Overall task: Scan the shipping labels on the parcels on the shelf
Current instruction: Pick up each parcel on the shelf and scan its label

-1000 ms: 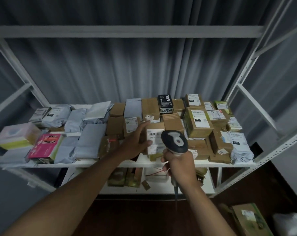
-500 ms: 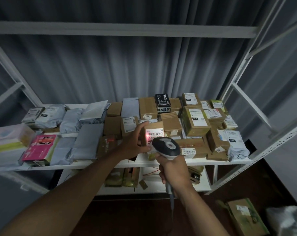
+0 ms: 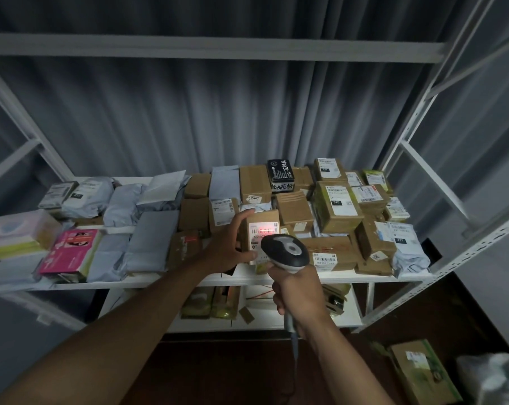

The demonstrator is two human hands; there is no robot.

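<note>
- Right hand (image 3: 298, 290) is nearest, fingers wrapped round the grip of one handheld scanner (image 3: 285, 252), its head aimed at the box in front
- Left hand (image 3: 228, 247) grips one small cardboard box (image 3: 262, 229) at the shelf's front edge, thumb on top, fingers curled at its left side
- One white shipping label (image 3: 263, 238) faces the scanner, a red glow across its barcode
- White metal shelf (image 3: 159, 280) carries dozens of parcels, too many to count: grey mailer bags on the left, brown cartons on the right
- One pink box (image 3: 69, 252) sits front left; one black box (image 3: 281, 175) stands at the back
- Grey curtain (image 3: 218, 112) hangs behind
</note>
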